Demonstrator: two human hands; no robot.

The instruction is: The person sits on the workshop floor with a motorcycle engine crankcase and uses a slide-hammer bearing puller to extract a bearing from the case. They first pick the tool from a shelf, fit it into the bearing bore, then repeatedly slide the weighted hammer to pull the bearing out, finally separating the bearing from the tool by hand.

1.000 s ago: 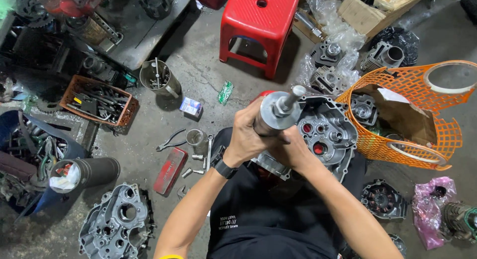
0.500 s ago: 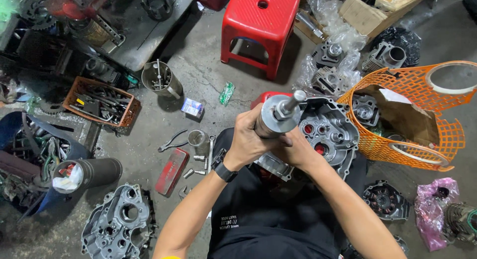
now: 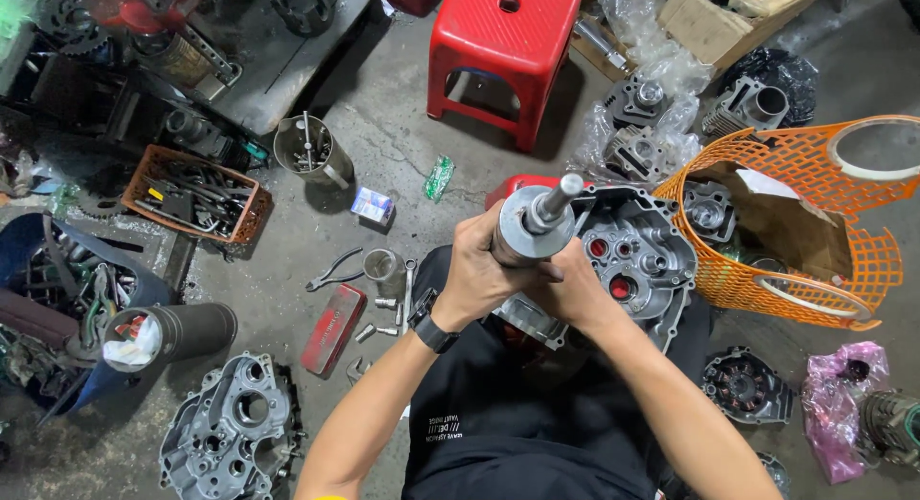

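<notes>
Grey steel: I am gripping a cylindrical shaft assembly (image 3: 530,233) upright over the engine crankcase (image 3: 632,260) in my lap, presumably so its stub points toward me for inspection. My left hand (image 3: 479,270) is wrapping its fingers tight round the barrel; my right hand (image 3: 575,294) is bracing beneath, fingers curled, partly hidden. Pliers (image 3: 333,268) and a red stool (image 3: 498,49) are lying nearby. Against the earlier frame, the grip is remaining unchanged; only the view is shifting slightly.
</notes>
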